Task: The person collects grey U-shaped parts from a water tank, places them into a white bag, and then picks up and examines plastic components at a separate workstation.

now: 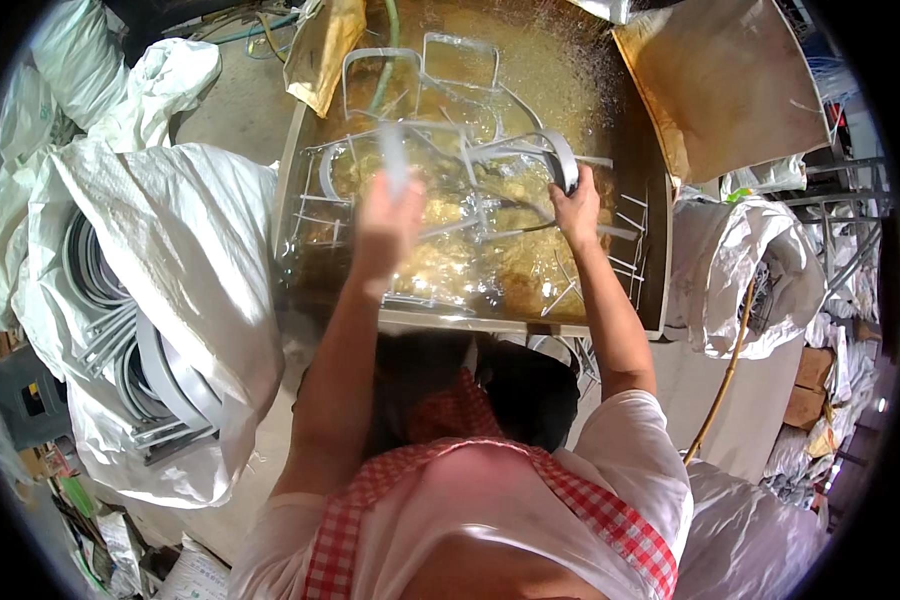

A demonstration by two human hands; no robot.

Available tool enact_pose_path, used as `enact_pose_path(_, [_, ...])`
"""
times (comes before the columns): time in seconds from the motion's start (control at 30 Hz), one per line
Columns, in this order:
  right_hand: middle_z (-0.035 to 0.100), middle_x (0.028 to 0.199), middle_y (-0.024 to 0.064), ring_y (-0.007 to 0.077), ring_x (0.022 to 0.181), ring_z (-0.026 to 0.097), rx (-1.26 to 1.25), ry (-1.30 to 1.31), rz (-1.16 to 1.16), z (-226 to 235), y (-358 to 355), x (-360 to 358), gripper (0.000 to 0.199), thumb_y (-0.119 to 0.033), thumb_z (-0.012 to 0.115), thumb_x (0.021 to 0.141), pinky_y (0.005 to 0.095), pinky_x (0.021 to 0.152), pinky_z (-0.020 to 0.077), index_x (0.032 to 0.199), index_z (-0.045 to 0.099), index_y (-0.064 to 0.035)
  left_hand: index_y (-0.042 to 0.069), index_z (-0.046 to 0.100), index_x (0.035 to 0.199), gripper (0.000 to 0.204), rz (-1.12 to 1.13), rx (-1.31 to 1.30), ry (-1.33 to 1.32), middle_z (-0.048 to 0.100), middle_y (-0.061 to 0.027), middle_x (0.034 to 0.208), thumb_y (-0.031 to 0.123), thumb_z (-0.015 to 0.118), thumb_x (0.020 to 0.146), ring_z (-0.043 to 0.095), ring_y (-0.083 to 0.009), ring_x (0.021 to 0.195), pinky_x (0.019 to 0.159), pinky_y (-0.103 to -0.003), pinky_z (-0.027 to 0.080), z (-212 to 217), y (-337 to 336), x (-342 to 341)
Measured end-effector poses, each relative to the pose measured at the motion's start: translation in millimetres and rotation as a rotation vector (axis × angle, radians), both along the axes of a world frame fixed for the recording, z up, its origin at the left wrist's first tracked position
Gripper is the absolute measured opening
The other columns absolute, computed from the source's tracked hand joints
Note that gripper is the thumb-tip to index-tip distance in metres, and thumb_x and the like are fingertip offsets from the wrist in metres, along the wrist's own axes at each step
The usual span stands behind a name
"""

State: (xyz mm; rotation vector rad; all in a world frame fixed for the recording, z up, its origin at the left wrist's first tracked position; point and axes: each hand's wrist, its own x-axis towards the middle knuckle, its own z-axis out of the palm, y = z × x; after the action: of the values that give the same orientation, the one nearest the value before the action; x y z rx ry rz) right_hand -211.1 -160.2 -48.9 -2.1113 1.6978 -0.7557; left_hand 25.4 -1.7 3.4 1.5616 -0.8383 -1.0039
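Before me is a metal tank [440, 322] of yellowish, rippling liquid, with bent grey metal strips lying in and above it. My right hand [577, 212] is closed around the end of a curved grey metal band [562, 155] over the tank's right half. Over the left half, my left hand [388, 225] is smeared by motion, and a blurred grey metal strip [394, 158] stands up from its grip. Between and beyond my hands are bent metal frames [462, 40], partly in the liquid. Thin wire rods [630, 270] stick out along the tank's sides.
At the left, an open white woven sack [205, 220] holds curved grey metal bands [175, 370]. Another white sack [705, 310] stands right, beside a long stick [727, 385]. A brown stained panel [735, 100] flanks the tank's far right. A green hose [392, 40] enters the tank.
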Motion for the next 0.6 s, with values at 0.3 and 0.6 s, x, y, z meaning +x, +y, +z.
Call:
enact_pose_path(0.3, [0.056, 0.088, 0.0002, 0.0171, 0.082, 0.053, -0.59, 0.576, 0.998, 85.2, -2.5, 22.6, 0.027, -0.005, 0.053, 0.072, 0.0326, 0.074, 0.0376, 0.097, 0.056, -0.0146, 0.002, 0.044, 0.106, 0.026, 0.039, 0.153, -0.569, 0.062, -0.0171, 0.087, 0.022, 0.048, 0.089, 0.061, -0.029, 0.082, 0.07, -0.037, 0.046, 20.7, -4.3, -30.2])
enact_pose_path(0.6, [0.052, 0.111, 0.0054, 0.0284, 0.105, 0.048, -0.779, 0.338, 1.192, 118.1, 43.7, 90.4, 0.031, -0.015, 0.059, 0.073, 0.0449, 0.082, 0.0411, 0.102, 0.051, -0.0177, 0.003, 0.049, 0.115, 0.052, -0.17, -0.155, 0.832, 0.056, -0.007, 0.106, 0.046, 0.054, 0.085, 0.054, -0.0154, 0.097, 0.086, -0.031, 0.044, -24.3, -13.1, -14.0])
